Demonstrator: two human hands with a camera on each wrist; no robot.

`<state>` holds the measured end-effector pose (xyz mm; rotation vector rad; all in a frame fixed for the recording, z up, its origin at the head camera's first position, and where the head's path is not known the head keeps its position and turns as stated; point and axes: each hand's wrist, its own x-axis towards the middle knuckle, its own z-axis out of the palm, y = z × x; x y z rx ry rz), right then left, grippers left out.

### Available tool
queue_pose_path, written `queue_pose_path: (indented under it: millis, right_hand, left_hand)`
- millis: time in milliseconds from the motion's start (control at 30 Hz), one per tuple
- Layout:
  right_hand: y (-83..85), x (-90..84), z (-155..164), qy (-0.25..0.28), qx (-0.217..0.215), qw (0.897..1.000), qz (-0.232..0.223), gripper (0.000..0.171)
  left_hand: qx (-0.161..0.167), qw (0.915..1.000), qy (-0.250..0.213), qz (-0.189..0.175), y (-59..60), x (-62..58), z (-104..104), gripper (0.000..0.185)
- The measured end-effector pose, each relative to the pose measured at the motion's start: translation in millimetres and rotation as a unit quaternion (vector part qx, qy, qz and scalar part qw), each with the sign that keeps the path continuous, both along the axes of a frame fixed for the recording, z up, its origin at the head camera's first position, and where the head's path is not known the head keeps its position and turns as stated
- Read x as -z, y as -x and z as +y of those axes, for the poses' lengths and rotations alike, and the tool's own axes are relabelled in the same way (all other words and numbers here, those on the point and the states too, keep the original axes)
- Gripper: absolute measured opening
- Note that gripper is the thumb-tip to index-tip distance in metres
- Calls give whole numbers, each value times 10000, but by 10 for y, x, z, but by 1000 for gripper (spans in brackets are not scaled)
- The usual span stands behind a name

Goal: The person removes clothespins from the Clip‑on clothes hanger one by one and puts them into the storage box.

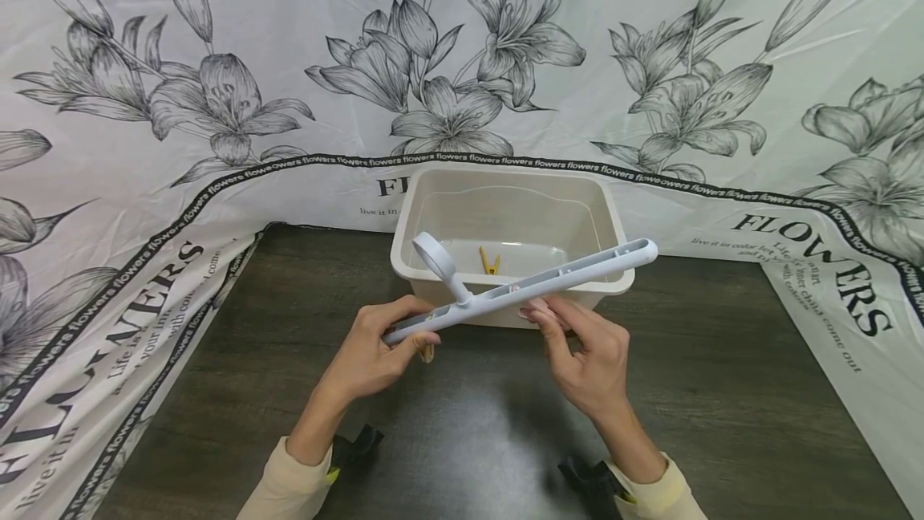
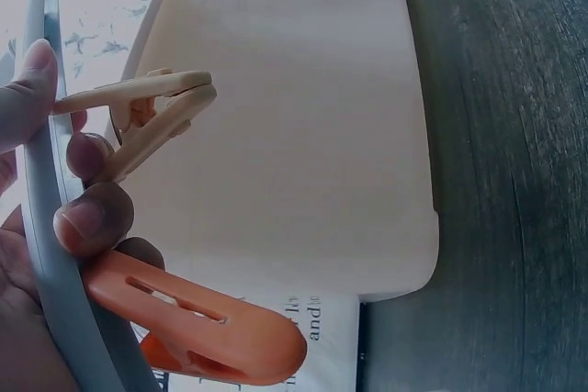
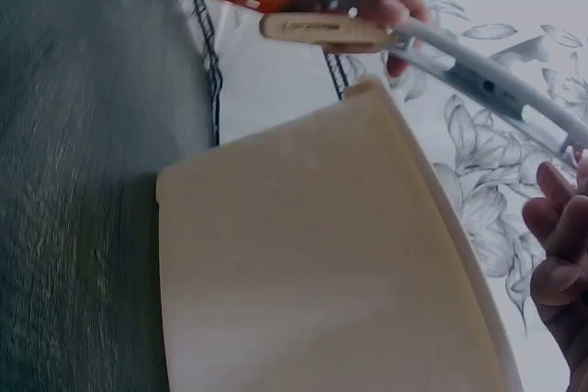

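A pale grey slotted plastic hanger bar (image 1: pixel 577 270) with a ring-shaped loop (image 1: pixel 436 257) slants up to the right in front of the bin. My left hand (image 1: pixel 375 347) grips its lower end. A tan clothespin (image 2: pixel 156 112) and an orange clothespin (image 2: pixel 207 319) hang from the bar beside the left fingers. My right hand (image 1: pixel 588 351) has its fingers curled at the bar's underside, pinching a small pinkish piece that they mostly hide; I cannot tell its kind. A yellow clothespin (image 1: pixel 490 261) lies inside the cream plastic bin (image 1: pixel 617 287).
The bin stands on a dark wood-grain table (image 1: pixel 722 375), against a white flower-printed cloth (image 1: pixel 563 127) that covers the back and sides. Black wrist straps (image 1: pixel 358 445) show at both sleeves.
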<state>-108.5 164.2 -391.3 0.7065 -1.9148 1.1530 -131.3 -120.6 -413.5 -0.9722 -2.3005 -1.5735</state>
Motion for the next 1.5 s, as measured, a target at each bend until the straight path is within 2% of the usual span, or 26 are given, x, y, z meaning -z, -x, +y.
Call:
queue_pose_path:
  millis: [67,167,233,300,367,400,433,467,567,633,733,833,933,1033,1067,1133,1200,1233,1267,1300,1367,1400,1500]
  right_hand:
    - [-9,-6,1,51,-14,10000,-56,20]
    - [-42,-7,-3,488,-543,9945,-756,21]
    - [-72,-17,-10,902,-974,9803,-1459,21]
    - [-100,-28,-17,1301,-1328,9594,-2122,18]
    - [-116,-41,-22,1539,-1470,9425,-2575,18]
    - [-116,-46,-24,1609,-1519,9377,-2680,18]
    - [-114,-47,-25,1611,-1535,9375,-2677,18]
    - [-108,-46,-26,1510,-1468,9441,-2538,17]
    - [-73,-36,-21,954,-1054,9765,-1622,17]
    - [-49,-29,-12,515,-584,9931,-877,19]
    - [-30,-20,-4,110,-21,9998,-133,17]
    - [-33,-12,-6,119,68,9999,-38,17]
    - [-51,-9,-16,480,-302,9971,-502,19]
    - [-82,-30,-21,959,-750,9831,-1365,18]
    - [-92,-43,-15,1151,-938,9743,-1694,17]
    - [-105,-86,12,1791,-1305,9443,-2431,18]
    - [-108,-138,60,2196,-1466,9193,-2918,24]
    - [-106,-165,91,2330,-1518,9114,-3032,27]
    - [-104,-191,122,2399,-1495,9083,-3082,28]
    - [-101,-215,153,2389,-1426,9096,-3086,29]
    - [-98,-246,200,1969,-1201,9271,-2956,28]
    - [-96,-254,216,1826,-1149,9312,-2938,28]
    - [-83,-247,231,1658,-1092,9312,-3056,28]
  left_hand:
    - [28,10000,-15,-35,0,-2,4,23]
    - [49,10000,-18,-47,-3,-10,8,23]
    - [54,10000,-34,-47,-7,-17,11,24]
    - [53,10000,-39,-9,-2,-12,11,26]
    - [79,10000,-60,7,1,-12,10,28]
    - [92,9999,-67,18,3,-10,9,29]
    - [108,9999,-74,11,4,-7,6,29]
    - [121,9999,-79,14,5,-3,3,29]
    - [123,9999,-66,-34,-1,-14,-12,29]
    - [105,9999,-28,-42,-2,-15,-21,28]
    - [118,9999,25,-53,1,-20,-22,26]
    - [160,9998,48,-71,3,-25,-16,25]
    - [165,9998,52,-127,1,-34,-17,24]
    - [121,9997,103,-191,0,-37,-25,22]
    - [121,9997,116,-204,0,-39,-26,21]
    - [107,9994,150,-282,1,-33,-28,20]
    - [149,9991,173,-352,5,-24,-23,19]
    - [157,9990,181,-368,6,-24,-20,18]
    - [145,9990,185,-379,5,-27,-18,18]
    - [121,9991,196,-368,5,-28,-15,18]
    - [90,9993,198,-293,7,-34,-10,19]
    - [57,9995,192,-262,6,-39,-13,20]
    - [-9,9995,198,-244,6,-39,-20,21]
